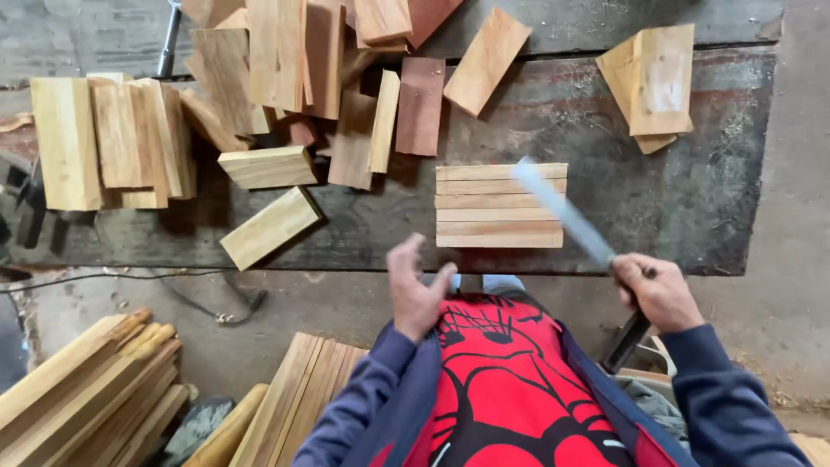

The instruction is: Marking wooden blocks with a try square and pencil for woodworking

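Note:
A row of several flat wooden slats (pixel 499 206) lies side by side at the near edge of the dark workbench (pixel 683 199). My right hand (pixel 657 290) grips the dark handle of a long flat metal blade (pixel 562 212), which is blurred and angles up-left over the right part of the slats. My left hand (pixel 417 285) hovers empty just below the bench edge, fingers apart, left of the slats.
Many loose wooden blocks (pixel 277 86) are heaped at the back left of the bench, one block (pixel 270 227) near the front edge, a small stack (pixel 657 82) at back right. Long wooden planks (pixel 86 398) lie on the floor at lower left, with a cable (pixel 216 303).

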